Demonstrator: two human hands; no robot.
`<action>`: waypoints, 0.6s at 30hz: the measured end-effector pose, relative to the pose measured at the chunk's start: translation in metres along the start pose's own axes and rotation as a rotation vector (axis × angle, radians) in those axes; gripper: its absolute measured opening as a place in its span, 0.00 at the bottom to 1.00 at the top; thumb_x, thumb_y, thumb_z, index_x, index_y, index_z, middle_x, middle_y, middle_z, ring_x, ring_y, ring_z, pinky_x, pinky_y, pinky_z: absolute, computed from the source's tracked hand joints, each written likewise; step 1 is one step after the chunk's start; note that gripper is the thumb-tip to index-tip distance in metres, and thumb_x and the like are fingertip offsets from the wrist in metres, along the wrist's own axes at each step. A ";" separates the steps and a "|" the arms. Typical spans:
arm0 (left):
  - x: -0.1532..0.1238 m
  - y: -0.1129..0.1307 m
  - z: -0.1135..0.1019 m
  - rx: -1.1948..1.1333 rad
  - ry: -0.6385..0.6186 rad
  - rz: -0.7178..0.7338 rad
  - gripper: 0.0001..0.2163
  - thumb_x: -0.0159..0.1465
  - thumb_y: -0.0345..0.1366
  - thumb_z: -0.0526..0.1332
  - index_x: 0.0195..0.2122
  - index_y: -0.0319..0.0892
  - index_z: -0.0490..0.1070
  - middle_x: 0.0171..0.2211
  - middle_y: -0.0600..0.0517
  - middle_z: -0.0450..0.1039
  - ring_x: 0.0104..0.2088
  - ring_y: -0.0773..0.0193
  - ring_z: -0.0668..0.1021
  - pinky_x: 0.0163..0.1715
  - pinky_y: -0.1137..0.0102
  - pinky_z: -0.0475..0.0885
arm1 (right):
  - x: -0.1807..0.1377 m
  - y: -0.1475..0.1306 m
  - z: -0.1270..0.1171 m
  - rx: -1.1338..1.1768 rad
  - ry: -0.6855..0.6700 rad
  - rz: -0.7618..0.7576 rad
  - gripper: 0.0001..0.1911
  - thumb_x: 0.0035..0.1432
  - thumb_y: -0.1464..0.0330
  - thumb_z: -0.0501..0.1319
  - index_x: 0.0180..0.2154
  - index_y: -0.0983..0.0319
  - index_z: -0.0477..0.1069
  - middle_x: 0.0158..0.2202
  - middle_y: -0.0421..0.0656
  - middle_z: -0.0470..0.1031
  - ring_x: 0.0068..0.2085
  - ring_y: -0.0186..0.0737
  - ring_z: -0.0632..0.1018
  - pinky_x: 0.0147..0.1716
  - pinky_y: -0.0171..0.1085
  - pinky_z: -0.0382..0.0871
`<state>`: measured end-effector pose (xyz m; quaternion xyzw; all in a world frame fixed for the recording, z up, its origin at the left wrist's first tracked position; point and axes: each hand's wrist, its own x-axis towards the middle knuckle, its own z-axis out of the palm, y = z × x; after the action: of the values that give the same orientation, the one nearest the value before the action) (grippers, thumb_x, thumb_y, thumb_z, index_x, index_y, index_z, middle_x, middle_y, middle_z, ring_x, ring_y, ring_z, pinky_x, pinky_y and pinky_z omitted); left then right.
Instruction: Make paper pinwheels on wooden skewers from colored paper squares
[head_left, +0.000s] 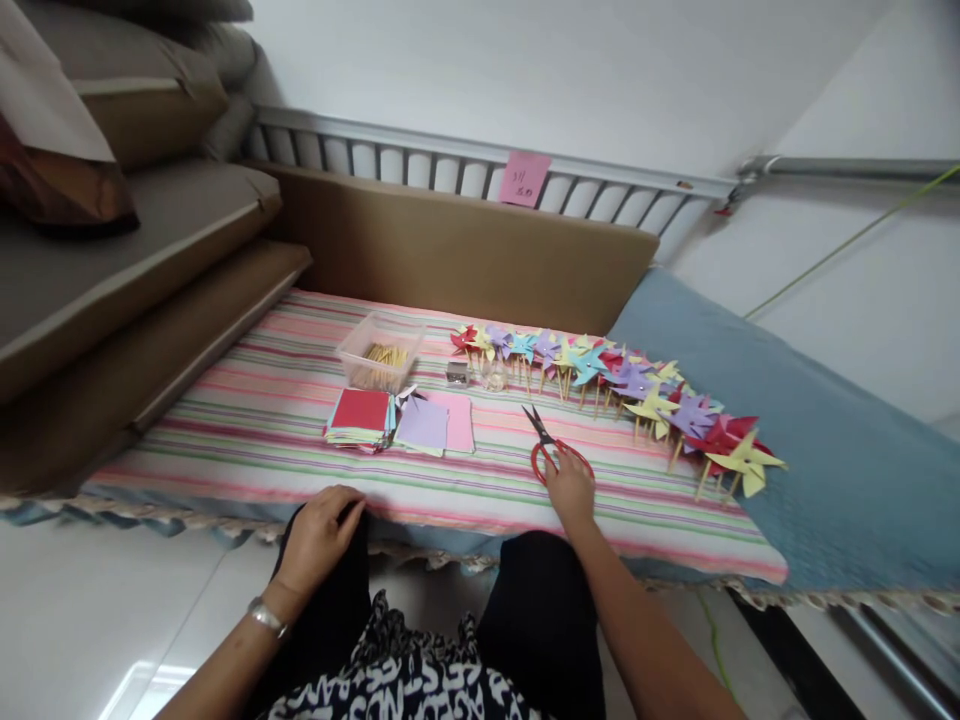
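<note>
My left hand (322,530) lies over my knee at the cloth's front edge, empty, its thumb a little apart from the loosely bent fingers. With my right hand (571,488) I hold a pair of red-handled scissors (541,432) by the handles. The scissors lie on the striped cloth, their dark blades slightly parted and pointing away from me. Left of them are stacks of square paper, with a red sheet (361,410), a lilac sheet (421,426) and a pink sheet (460,422) on top. Several paper pinwheels (634,380) on sticks form a row at the right.
A clear plastic box (356,370) holds short wooden sticks (384,358). Next to it sit a small container (457,374) and a small clear bag (495,376). Behind stands a brown board (450,250) against a railing with a pink note (525,180). Large cushions (150,260) are stacked at left.
</note>
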<state>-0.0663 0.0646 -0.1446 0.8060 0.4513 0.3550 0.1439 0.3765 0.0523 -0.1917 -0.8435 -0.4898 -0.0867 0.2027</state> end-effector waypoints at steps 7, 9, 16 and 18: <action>0.007 -0.009 0.007 -0.090 0.023 -0.049 0.08 0.63 0.38 0.55 0.38 0.43 0.72 0.36 0.48 0.76 0.39 0.57 0.77 0.43 0.61 0.72 | -0.009 -0.002 -0.018 -0.056 -0.097 0.007 0.22 0.58 0.66 0.55 0.53 0.69 0.68 0.53 0.55 0.72 0.54 0.49 0.70 0.55 0.43 0.58; 0.019 -0.007 0.015 -0.138 0.028 -0.097 0.09 0.63 0.37 0.55 0.40 0.43 0.71 0.37 0.47 0.75 0.39 0.58 0.77 0.43 0.63 0.72 | -0.007 -0.007 -0.024 -0.066 -0.119 0.027 0.24 0.57 0.67 0.56 0.54 0.69 0.67 0.50 0.55 0.73 0.52 0.50 0.72 0.53 0.43 0.59; 0.109 0.013 0.046 -0.033 -0.026 -0.292 0.15 0.60 0.33 0.56 0.48 0.35 0.69 0.44 0.39 0.75 0.41 0.56 0.77 0.43 0.64 0.70 | -0.008 -0.028 -0.033 -0.026 -0.198 0.123 0.27 0.52 0.64 0.60 0.54 0.67 0.67 0.44 0.55 0.74 0.45 0.51 0.74 0.45 0.42 0.64; 0.132 0.017 0.051 0.017 -0.055 -0.319 0.14 0.58 0.30 0.56 0.45 0.36 0.71 0.43 0.39 0.75 0.42 0.55 0.77 0.44 0.65 0.69 | -0.012 -0.029 -0.035 0.018 -0.218 0.155 0.27 0.52 0.63 0.60 0.54 0.65 0.67 0.43 0.53 0.74 0.45 0.49 0.75 0.43 0.40 0.65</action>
<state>0.0249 0.1692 -0.1127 0.7346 0.5725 0.3016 0.2039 0.3473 0.0401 -0.1570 -0.8815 -0.4429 0.0258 0.1617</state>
